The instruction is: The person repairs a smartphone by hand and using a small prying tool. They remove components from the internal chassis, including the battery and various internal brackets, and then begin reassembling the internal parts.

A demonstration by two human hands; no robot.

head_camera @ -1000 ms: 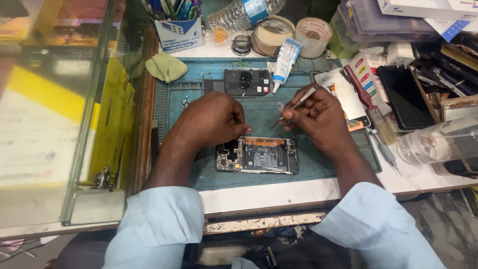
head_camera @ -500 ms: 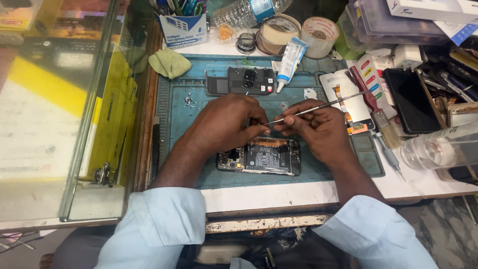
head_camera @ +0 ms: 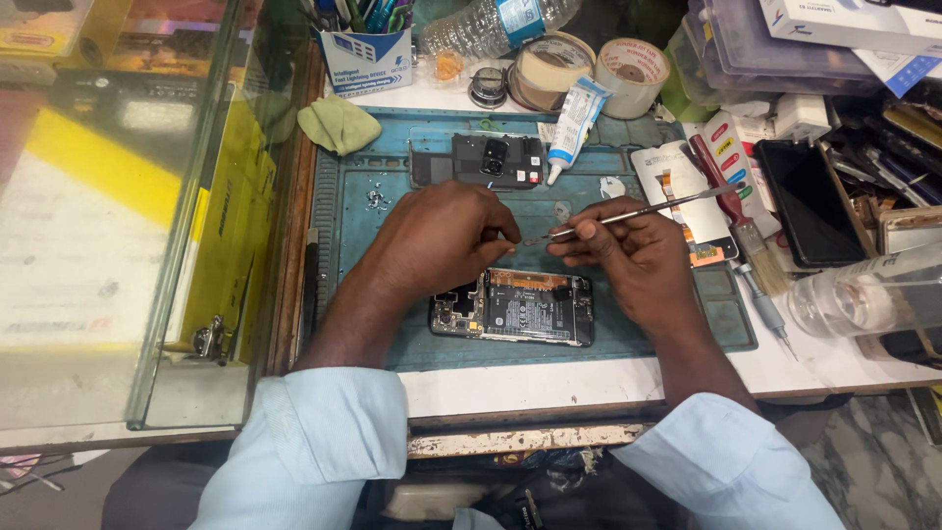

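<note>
An opened phone (head_camera: 520, 308) with bare circuit board and battery lies on a blue repair mat (head_camera: 392, 324). My left hand (head_camera: 442, 240) rests over the phone's upper left edge, fingertips pinched together; whether something small is between them I cannot tell. My right hand (head_camera: 628, 257) holds slim metal tweezers (head_camera: 648, 208). Their tip points left toward my left fingertips, just above the phone. A dark phone part with camera openings (head_camera: 486, 162) lies farther back on the mat.
A white glue tube (head_camera: 574, 128), tape rolls (head_camera: 589, 67), a pen holder (head_camera: 368, 54) and a green cloth (head_camera: 339, 123) sit at the back. A black phone (head_camera: 807, 201), screwdrivers (head_camera: 746, 236) and a clear bottle (head_camera: 863, 294) crowd the right. A glass case (head_camera: 147, 216) stands left.
My right hand swung the tweezers from pointing up to lying nearly level, tip toward my left fingers. Both hands shifted slightly back from the phone.
</note>
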